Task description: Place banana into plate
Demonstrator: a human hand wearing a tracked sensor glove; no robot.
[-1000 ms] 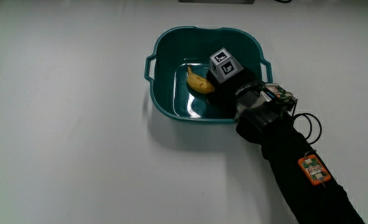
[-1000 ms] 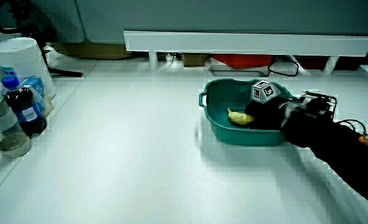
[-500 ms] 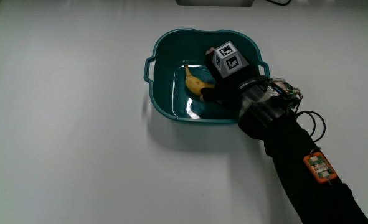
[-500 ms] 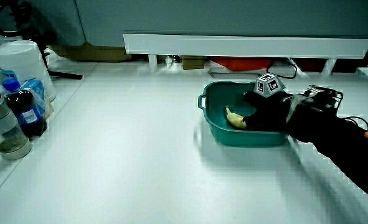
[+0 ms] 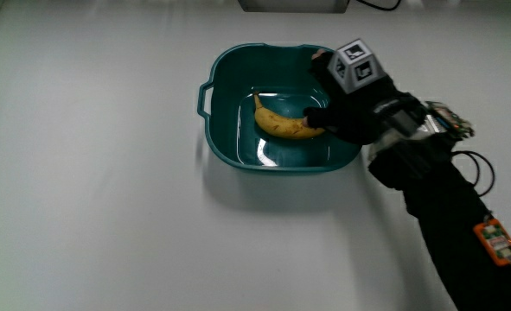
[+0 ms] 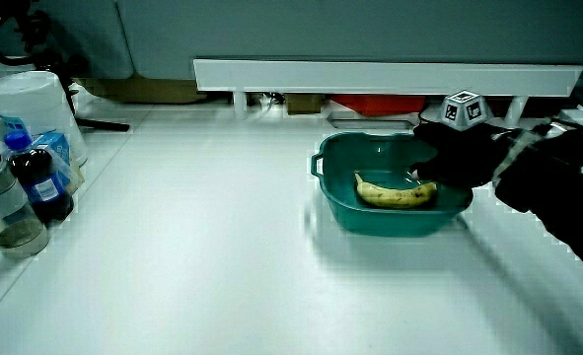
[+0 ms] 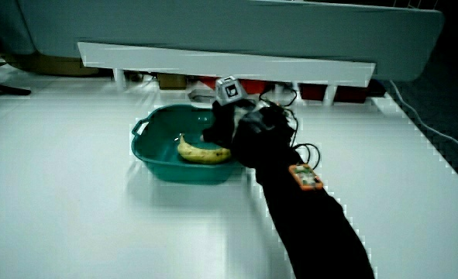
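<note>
Main view: banana [image 5: 282,123] lies in teal plate [image 5: 225,130]; hand [image 5: 350,108] touching it.

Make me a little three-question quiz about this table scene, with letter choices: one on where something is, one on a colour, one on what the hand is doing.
1. Where is the banana?
A. inside the basin
B. on the bare table
C. on the bottles

2. What colour is the basin?
A. red
B. teal
C. yellow

3. What is the hand doing?
A. resting flat on the table
B. holding a bottle
C. gripping one end of the banana

Answers: 1 A, the banana lies on the floor of the basin. 2 B, its walls are teal. 3 C, the hand closes on the banana's end at the basin's rim.
</note>
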